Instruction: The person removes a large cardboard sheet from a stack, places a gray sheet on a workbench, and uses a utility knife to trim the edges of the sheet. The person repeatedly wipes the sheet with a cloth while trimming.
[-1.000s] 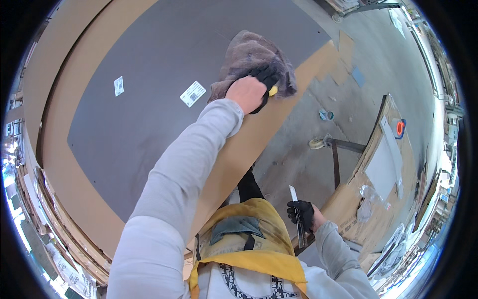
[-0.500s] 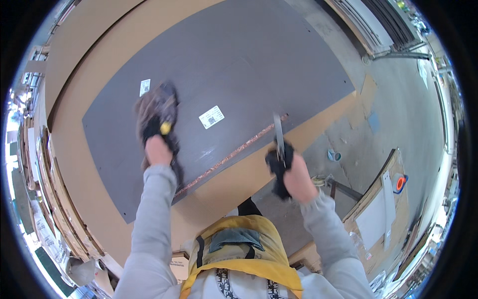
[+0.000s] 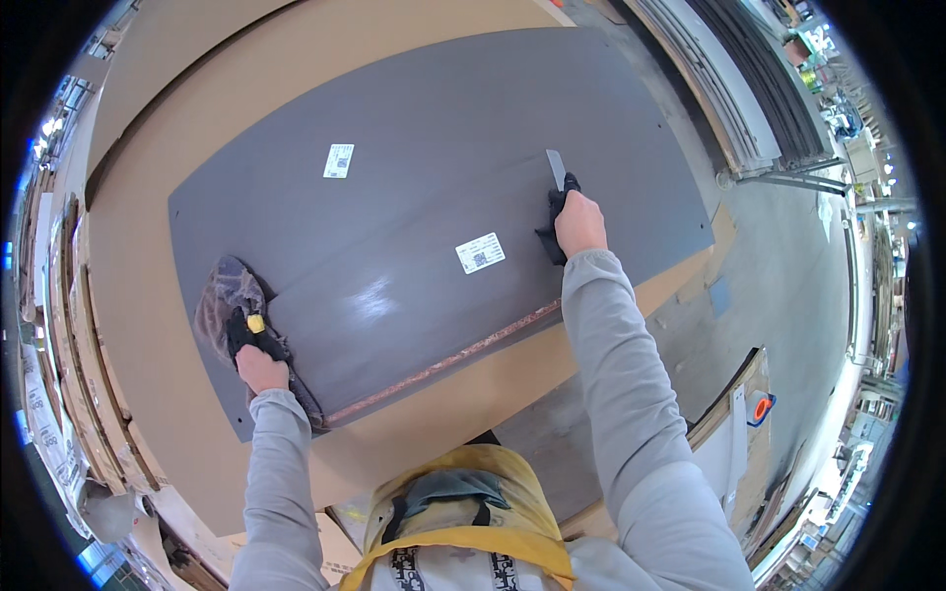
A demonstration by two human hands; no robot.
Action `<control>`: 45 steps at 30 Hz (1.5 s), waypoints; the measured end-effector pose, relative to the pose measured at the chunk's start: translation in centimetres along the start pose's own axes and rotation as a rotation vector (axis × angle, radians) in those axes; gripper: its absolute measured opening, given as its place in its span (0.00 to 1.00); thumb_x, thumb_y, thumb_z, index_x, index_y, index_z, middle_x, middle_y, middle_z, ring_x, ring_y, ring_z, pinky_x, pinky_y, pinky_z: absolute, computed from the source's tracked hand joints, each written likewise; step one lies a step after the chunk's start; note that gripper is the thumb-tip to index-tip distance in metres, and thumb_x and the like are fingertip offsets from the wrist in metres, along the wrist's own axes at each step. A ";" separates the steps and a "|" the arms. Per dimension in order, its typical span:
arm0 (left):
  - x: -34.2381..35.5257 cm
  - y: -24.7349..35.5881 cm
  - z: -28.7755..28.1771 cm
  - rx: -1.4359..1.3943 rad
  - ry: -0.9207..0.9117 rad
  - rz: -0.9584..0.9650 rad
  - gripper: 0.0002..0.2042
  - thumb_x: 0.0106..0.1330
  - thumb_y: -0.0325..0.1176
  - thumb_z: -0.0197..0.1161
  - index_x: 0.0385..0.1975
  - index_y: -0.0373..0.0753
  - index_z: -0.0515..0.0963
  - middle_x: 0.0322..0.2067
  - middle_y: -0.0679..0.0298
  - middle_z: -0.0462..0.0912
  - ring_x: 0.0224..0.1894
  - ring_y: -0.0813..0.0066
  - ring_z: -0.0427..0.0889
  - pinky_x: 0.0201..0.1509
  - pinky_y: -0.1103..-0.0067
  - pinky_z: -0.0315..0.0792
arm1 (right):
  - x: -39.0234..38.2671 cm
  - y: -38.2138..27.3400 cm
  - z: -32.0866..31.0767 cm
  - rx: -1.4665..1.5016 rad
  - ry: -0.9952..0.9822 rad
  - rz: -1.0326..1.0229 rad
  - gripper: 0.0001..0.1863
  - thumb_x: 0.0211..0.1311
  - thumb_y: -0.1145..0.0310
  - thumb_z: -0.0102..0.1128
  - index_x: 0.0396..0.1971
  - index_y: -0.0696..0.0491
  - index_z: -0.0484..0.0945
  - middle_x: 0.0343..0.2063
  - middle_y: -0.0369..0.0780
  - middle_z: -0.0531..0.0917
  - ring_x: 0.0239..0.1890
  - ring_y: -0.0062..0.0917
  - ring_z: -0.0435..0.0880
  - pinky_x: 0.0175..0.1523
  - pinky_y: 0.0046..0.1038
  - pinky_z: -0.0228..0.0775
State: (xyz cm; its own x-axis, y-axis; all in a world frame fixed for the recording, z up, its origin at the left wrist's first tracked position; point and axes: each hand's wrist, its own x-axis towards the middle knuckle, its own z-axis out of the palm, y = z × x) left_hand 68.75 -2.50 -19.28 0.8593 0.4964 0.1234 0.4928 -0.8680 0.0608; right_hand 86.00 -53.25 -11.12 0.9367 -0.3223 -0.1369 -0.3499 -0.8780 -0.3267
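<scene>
A big dark grey panel (image 3: pixel 414 118) with one curved edge lies flat before me. My left hand (image 3: pixel 258 362), in a black glove with bare skin at the wrist, is closed on a brown-grey cloth (image 3: pixel 225 295) pressed on the panel's left part. A small yellow piece (image 3: pixel 256 323) shows at its fingers. My right hand (image 3: pixel 579 223), in a similar glove, grips a scraper (image 3: pixel 556 169) whose flat metal blade points away from me, over the panel's right part. Two white labels are on the panel, one farther (image 3: pixel 338 161) and one nearer (image 3: pixel 480 253).
Brown cardboard (image 3: pixel 197 473) lies under the panel. A rough copper-coloured strip (image 3: pixel 443 366) runs along the panel's near edge. Stacked boards (image 3: pixel 729 89) stand at the far right, more sheets (image 3: pixel 84 345) at the left. An orange tape roll (image 3: pixel 759 408) sits on a board at right.
My left hand and the cloth have moved left and nearer across the panel. My right hand has carried the scraper from the near edge to farther over the panel. The whole view has shifted.
</scene>
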 end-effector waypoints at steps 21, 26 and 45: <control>0.2 3.5 -5.0 -0.303 -0.139 -0.031 0.06 0.52 0.27 0.57 0.20 0.29 0.74 0.27 0.42 0.77 0.35 0.39 0.75 0.40 0.54 0.68 | -12.3 -12.3 5.3 -0.146 -0.061 -0.188 0.16 0.68 0.63 0.43 0.31 0.58 0.77 0.31 0.53 0.82 0.37 0.49 0.81 0.43 0.46 0.74; 0.5 2.8 -3.9 -0.496 0.040 -0.134 0.06 0.53 0.26 0.56 0.24 0.29 0.75 0.28 0.41 0.78 0.36 0.39 0.75 0.41 0.55 0.68 | -18.8 -18.7 7.5 -0.184 -0.114 -0.238 0.14 0.66 0.66 0.44 0.29 0.58 0.77 0.30 0.52 0.82 0.36 0.48 0.82 0.42 0.44 0.75; -8.8 -14.1 -7.6 -1.669 0.305 -0.597 0.15 0.73 0.27 0.47 0.56 0.30 0.67 0.50 0.59 0.75 0.51 0.71 0.72 0.58 0.76 0.66 | -30.1 -31.8 14.2 -0.179 -0.210 -0.639 0.11 0.63 0.70 0.46 0.28 0.57 0.78 0.28 0.48 0.83 0.33 0.44 0.83 0.38 0.42 0.76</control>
State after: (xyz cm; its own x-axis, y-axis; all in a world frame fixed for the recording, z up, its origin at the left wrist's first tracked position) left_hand 53.21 5.33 -13.69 0.4876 0.8619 -0.1392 -0.1152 0.2216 0.9683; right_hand 68.75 -10.57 -9.92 0.9290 0.3369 -0.1532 0.2942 -0.9234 -0.2467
